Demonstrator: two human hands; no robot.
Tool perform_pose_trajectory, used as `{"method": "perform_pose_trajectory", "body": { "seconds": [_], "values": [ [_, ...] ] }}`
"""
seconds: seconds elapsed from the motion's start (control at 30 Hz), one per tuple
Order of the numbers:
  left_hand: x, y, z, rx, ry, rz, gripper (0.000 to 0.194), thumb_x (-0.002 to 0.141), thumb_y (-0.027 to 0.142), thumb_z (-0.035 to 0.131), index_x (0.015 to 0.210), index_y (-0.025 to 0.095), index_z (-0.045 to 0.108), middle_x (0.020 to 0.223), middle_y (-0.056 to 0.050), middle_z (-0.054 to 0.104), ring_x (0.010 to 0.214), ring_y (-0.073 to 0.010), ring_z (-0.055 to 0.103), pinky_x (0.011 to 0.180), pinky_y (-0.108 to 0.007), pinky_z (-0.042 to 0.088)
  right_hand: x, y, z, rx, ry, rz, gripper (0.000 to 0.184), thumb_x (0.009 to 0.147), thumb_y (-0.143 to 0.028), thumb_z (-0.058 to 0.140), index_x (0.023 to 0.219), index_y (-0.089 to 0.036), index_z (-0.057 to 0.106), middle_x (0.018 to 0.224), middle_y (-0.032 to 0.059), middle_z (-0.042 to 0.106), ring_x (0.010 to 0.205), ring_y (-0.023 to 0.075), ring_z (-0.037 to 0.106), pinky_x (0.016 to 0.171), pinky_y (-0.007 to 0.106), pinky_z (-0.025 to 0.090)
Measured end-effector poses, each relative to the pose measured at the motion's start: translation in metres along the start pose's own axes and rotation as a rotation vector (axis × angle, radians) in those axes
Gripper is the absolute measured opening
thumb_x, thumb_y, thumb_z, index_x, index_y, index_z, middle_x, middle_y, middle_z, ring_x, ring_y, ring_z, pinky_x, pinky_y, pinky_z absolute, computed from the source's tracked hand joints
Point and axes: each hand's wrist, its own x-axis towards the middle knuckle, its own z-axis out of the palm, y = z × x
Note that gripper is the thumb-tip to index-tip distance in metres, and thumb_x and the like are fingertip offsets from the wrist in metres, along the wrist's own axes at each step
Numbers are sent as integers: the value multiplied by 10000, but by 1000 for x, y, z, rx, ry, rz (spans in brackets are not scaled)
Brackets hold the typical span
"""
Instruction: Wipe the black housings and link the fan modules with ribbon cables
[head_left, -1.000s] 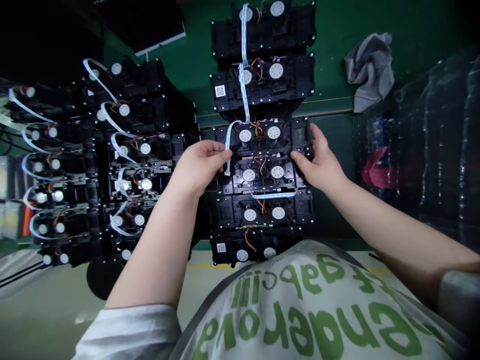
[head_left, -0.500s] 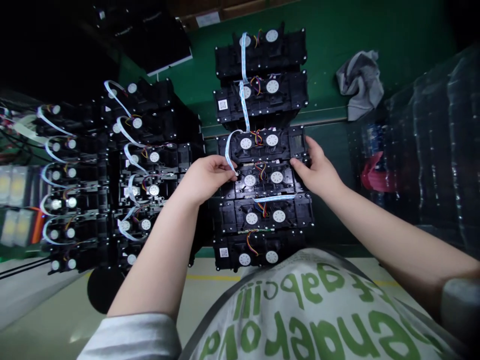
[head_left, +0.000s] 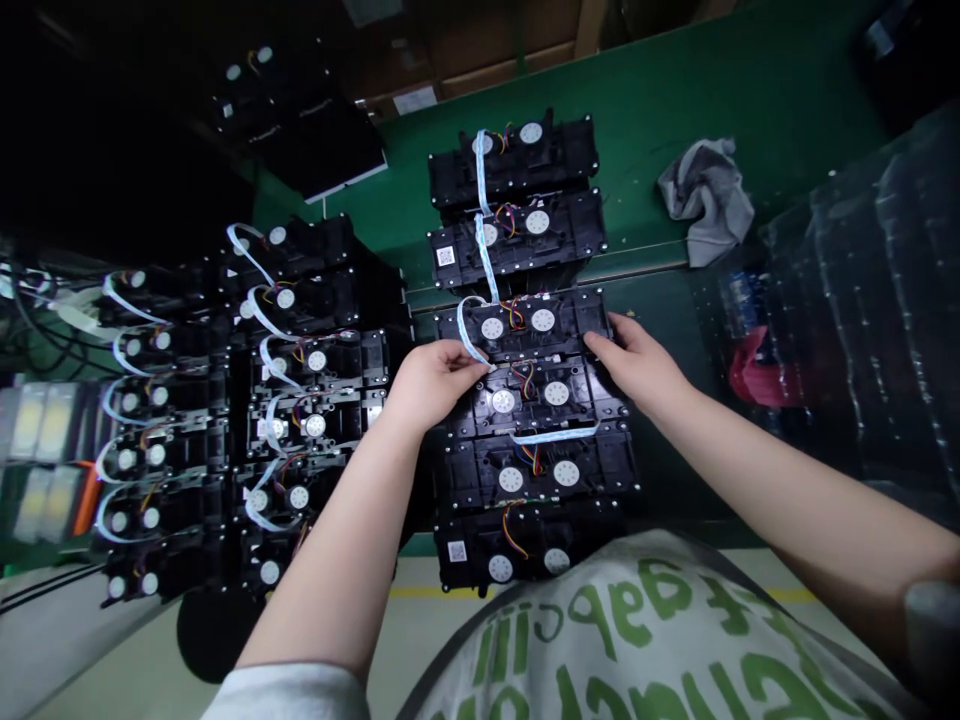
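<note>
A column of black fan modules (head_left: 536,400) with white round hubs and coloured wires lies on a green bench (head_left: 675,100). My left hand (head_left: 431,385) is closed, pinching the end of a white-blue ribbon cable (head_left: 471,335) at the left edge of a middle module. My right hand (head_left: 637,365) rests on the right edge of the same module, fingers curled over it. Another flat ribbon (head_left: 555,436) lies across the module below.
A second stack of black modules (head_left: 300,400) with looping ribbons stands to the left, more further left (head_left: 131,430). A grey rag (head_left: 705,195) lies at the back right. Clear bubble wrap (head_left: 862,300) covers the right side.
The view has shifted so the modules sit lower in the frame. My left hand has drawn the ribbon's end slightly right onto the module; my right hand stays at the right edge.
</note>
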Motion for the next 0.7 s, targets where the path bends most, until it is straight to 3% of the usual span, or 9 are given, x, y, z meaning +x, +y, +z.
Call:
{"method": "perform_pose_trajectory", "body": {
  "seconds": [0.17, 0.27, 0.4, 0.5, 0.7],
  "values": [
    [7, -1, -5, -11, 57, 22, 160, 676, 297, 605, 763, 165, 631, 728, -20, 651, 682, -142, 594, 668, -275, 450, 11, -7, 0, 104, -108, 88, 366, 698, -527, 532, 905, -234, 604, 811, 30, 656, 776, 241, 597, 716, 430, 479],
    [12, 1, -8, -12, 81, 33, 162, 674, 292, 609, 772, 165, 632, 731, -17, 648, 683, -137, 592, 668, -268, 447, 16, -18, 0, 202, -127, 135, 357, 676, -522, 569, 876, -229, 610, 850, 31, 654, 797, 228, 592, 724, 412, 477],
    [13, 5, -7, 6, -41, -17, 161, 681, 300, 600, 760, 165, 636, 726, -22, 659, 681, -151, 600, 657, -273, 458, 23, -30, 0, 396, -134, 272, 315, 668, -471, 604, 864, -226, 592, 931, 27, 639, 873, 202, 574, 720, 359, 481],
    [9, 9, -4, 137, -51, -15, 172, 701, 323, 578, 765, 179, 647, 722, -21, 665, 681, -158, 603, 649, -276, 457, 24, -33, 1, 481, -127, 321, 276, 663, -433, 618, 836, -221, 583, 919, 18, 635, 880, 183, 568, 726, 332, 479],
    [9, 14, -3, 448, -34, 76, 171, 730, 325, 553, 775, 206, 667, 769, -29, 670, 727, -169, 605, 653, -275, 447, 19, -30, 3, 489, -47, 287, 312, 639, -411, 649, 864, -215, 556, 910, 14, 619, 823, 167, 574, 711, 317, 487]
  ]
}}
